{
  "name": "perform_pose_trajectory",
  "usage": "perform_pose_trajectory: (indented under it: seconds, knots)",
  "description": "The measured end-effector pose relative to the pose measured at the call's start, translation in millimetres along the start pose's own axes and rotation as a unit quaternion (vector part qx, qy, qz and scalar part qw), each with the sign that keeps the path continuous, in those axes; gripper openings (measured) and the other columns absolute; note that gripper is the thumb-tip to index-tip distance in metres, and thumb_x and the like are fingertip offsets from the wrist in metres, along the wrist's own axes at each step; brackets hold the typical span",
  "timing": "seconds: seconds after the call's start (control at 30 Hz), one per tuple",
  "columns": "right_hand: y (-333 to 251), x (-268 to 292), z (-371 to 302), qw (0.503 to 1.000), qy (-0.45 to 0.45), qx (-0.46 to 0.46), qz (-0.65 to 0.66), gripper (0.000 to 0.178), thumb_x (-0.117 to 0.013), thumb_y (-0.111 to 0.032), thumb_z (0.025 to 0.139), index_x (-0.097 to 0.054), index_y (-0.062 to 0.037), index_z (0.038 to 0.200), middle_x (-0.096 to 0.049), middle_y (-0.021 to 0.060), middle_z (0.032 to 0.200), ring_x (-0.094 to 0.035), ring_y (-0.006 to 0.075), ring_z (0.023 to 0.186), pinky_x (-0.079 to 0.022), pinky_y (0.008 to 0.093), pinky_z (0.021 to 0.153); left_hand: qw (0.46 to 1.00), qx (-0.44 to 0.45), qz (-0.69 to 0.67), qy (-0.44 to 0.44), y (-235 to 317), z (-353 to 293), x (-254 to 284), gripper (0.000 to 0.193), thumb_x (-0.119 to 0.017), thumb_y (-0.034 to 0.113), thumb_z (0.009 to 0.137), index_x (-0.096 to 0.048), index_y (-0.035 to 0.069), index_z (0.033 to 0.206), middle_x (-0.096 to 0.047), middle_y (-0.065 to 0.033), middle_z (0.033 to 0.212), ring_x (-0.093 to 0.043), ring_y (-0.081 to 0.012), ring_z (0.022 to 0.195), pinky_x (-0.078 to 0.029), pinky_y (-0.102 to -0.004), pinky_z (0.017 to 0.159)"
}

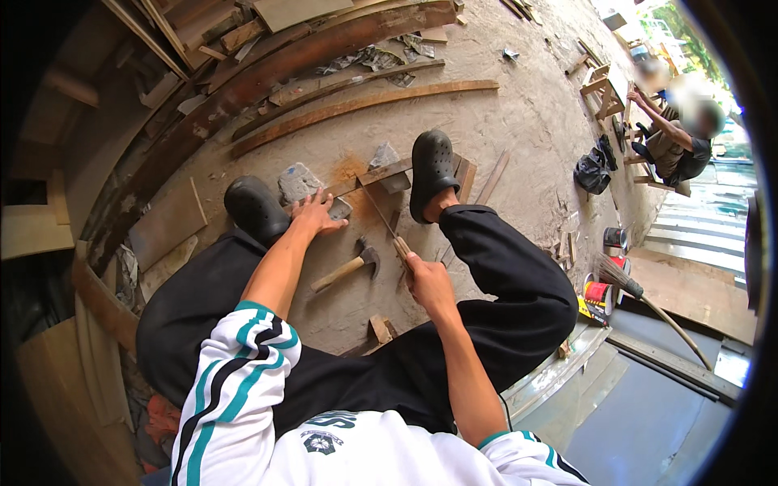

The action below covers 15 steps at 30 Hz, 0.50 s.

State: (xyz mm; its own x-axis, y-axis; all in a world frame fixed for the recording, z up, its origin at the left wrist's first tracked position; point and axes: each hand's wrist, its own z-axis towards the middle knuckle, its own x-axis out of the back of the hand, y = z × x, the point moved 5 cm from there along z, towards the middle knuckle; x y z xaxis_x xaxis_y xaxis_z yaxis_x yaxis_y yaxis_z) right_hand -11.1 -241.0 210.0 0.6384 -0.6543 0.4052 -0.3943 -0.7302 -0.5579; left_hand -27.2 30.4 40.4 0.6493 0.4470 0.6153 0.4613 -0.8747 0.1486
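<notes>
My right hand (429, 285) is closed around the wooden handle of a handsaw (378, 206). The saw's thin blade slants up and left, its far end at the edge of a narrow wooden strip (369, 176). My left hand (314, 215) lies with fingers spread over the strip's left end, beside a small grey block (339, 209). The strip's right end runs to my black clog (433, 172), which appears to stand on it. A rough stone (297, 182) sits by the left hand, and another grey block (389, 167) is by the strip. Between my hands lies a claw hammer (348, 269).
Long wooden boards (365, 105) lie on the floor ahead, with stacked lumber to the left. A small wood offcut (381, 328) is near my legs. At right are paint cans (598, 293), a broom (648, 304) and a black bag (593, 172). Another person (681, 150) sits farther off.
</notes>
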Motion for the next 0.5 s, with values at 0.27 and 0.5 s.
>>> perform_pose_trajectory:
  seconds: [0.27,0.5]
  knots:
    - [-9.1,-1.1,4.5,1.000,0.002,0.017,-0.019,0.062,-0.047,-0.049,0.094,-0.062,0.0046,0.068,-0.060,0.0144,0.060,-0.060,0.0271,0.062,-0.046,0.0411,0.065,0.999,0.005,-0.015,-0.028,-0.3,0.7,3.4,0.101,-0.052,0.075,0.079,-0.014,0.021,0.157,-0.002,-0.0048,0.164,-0.015,-0.0322,0.149,-0.018,-0.0522,0.117]
    - [6.5,-15.4,47.7,0.999,0.018,0.033,-0.017,0.063,-0.046,-0.050,0.094,-0.064,0.0053,0.070,-0.061,0.0182,0.063,-0.063,0.0312,0.066,-0.047,0.0417,0.069,1.000,-0.004,-0.008,-0.029,18.8,2.9,3.9,0.101,-0.052,0.074,0.079,-0.014,0.021,0.157,-0.002,-0.0049,0.164,-0.015,-0.0314,0.149,-0.018,-0.0518,0.117]
